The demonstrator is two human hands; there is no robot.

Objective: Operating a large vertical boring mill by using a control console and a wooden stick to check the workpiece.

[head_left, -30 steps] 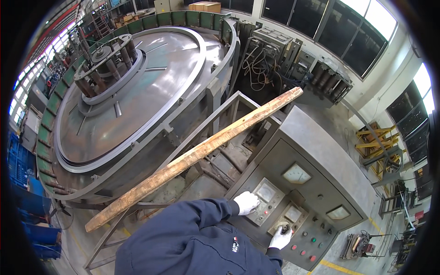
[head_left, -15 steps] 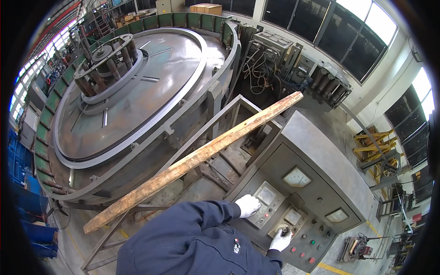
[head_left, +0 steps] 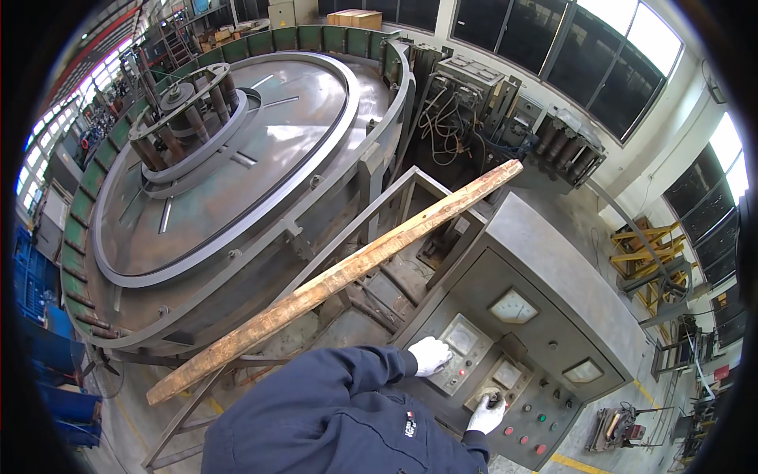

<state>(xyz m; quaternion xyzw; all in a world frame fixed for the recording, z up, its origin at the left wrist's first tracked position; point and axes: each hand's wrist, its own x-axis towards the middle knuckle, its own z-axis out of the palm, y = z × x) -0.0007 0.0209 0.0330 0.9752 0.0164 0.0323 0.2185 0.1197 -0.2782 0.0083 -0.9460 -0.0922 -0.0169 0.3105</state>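
My left hand [head_left: 429,356], in a white glove, rests at the left edge of a small panel [head_left: 459,338] with a square meter. Its fingers are curled, and they hide whatever they grip. Lower right, my gloved right hand [head_left: 485,415] pinches a dark round knob [head_left: 491,393] below a second square meter [head_left: 506,374]. Both panels sit on the sloping face of a grey control console [head_left: 564,272], which also bears red and green buttons. Beyond it stands a large round metal turntable [head_left: 260,170] with slots, inside a ring-shaped green and grey guard.
A long wooden beam [head_left: 339,278] lies slantwise between me and the turntable, over a metal frame [head_left: 379,207]. Tangled cables [head_left: 444,130] hang from machinery behind the console. Yellow steel stands [head_left: 649,257] are at the right, and blue bins [head_left: 67,407] at the far left.
The turntable has rotated clockwise as seen from above: its slots have shifted, the near one leftward, the right one nearer. Both hands stay at the same places on the console.
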